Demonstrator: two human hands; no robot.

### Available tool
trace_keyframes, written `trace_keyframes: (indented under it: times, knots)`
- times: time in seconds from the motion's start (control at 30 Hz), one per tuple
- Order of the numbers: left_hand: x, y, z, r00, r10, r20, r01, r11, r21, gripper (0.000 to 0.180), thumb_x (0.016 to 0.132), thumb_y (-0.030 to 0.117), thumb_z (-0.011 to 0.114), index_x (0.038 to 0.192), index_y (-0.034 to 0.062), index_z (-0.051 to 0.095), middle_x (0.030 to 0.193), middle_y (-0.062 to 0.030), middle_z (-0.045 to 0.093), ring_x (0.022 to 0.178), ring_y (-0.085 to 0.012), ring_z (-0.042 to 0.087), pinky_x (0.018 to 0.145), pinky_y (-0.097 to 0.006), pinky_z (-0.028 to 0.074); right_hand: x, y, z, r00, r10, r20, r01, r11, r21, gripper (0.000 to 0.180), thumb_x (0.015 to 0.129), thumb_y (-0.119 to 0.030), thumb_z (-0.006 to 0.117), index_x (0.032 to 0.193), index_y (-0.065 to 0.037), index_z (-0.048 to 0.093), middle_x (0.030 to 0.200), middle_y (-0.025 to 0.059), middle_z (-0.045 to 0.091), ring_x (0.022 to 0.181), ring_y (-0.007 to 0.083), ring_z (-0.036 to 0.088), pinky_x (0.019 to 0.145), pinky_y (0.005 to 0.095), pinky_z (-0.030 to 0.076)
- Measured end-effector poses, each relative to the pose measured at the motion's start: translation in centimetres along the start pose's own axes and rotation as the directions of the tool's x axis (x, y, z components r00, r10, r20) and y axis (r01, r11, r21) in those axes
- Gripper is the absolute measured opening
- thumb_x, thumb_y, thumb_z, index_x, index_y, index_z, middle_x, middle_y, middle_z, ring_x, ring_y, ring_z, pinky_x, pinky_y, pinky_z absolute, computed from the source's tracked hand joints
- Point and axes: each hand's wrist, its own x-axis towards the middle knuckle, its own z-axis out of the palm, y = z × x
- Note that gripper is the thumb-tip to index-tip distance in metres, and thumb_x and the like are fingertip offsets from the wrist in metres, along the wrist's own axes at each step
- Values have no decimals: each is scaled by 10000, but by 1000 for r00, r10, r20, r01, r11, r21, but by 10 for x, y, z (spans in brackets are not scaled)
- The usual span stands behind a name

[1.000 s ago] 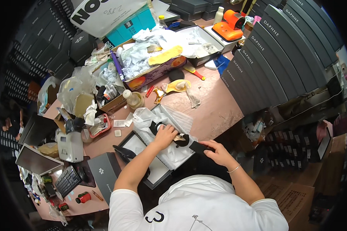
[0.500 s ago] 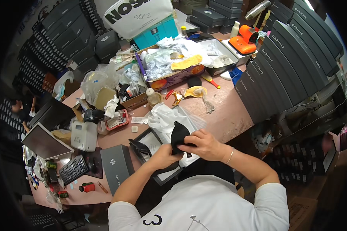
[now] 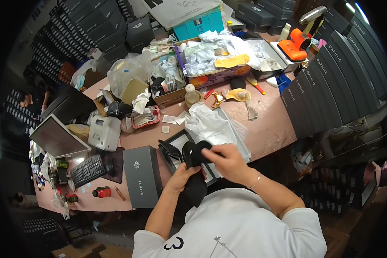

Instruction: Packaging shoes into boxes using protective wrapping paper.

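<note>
My left hand is closed round a black shoe, tilted over the table's near edge. Between thumb and fingers, my right hand pinches a dark, rounded soft pad. That pad lies against the shoe's shiny upper part; whether it is cloth or sponge I cannot tell. Just beyond my left hand, another black shoe rests in an open grey shoe box. White tissue paper spills over the box's far right side.
A lidded grey shoe box lies left of my hands, beside a keyboard and a monitor. Stacked shoe boxes rise at the right. Farther back stand a bottle, a carton of crumpled paper and an orange device.
The shoe has turned downward in my left hand, its shiny part now showing. My right hand has shifted slightly and now holds the dark pad against it. The whole view has swung left.
</note>
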Motion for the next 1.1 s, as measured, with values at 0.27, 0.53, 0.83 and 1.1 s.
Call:
trace_keyframes:
  times: [0.27, 0.53, 0.83, 1.1]
  knots:
    - [24, 13, -27, 993, 113, -38, -119, 917, -380, 494, 906, 354, 433, 1249, -1, 455, 927, -178, 624, 877, -318, 639, 780, -414, 538, -34, 121, -1, 933, 356, 50, -356, 934, -8, 395, 759, 38, 597, 1150, -19, 601, 1057, 176, 556, 942, 342, 571, 814, 370, 470]
    - [43, 23, -6, 985, 83, -153, -128, 940, -315, 511, 931, 400, 403, 1234, -5, 478, 921, -152, 629, 845, -294, 635, 790, -400, 523, -4, 228, 23, 904, 420, -80, -424, 904, -50, 498, 875, -179, 625, 1314, -11, 460, 1255, 197, 520, 1131, 313, 537, 929, 346, 443]
    - [31, 32, 27, 914, -257, 313, -376, -251, 892, 220, 767, 257, 660, 853, 55, 641, 699, -159, 627, 691, -359, 629, 662, -420, 497, -12, 67, 3, 396, -70, 915, -907, 122, 402, 568, 844, -232, 638, 1368, -82, 482, 1210, 43, 580, 1010, 100, 538, 791, 220, 497]
    - [82, 90, -11, 547, 833, 87, -182, 17, 983, 340, 777, 178, 675, 1076, 32, 606, 1046, -175, 606, 1056, -345, 542, 928, -436, 415, -99, 53, -67, 691, 415, 592, -469, -365, 804, 604, 819, -251, 684, 1268, 106, 493, 1178, 232, 577, 1039, 338, 614, 782, 417, 563]
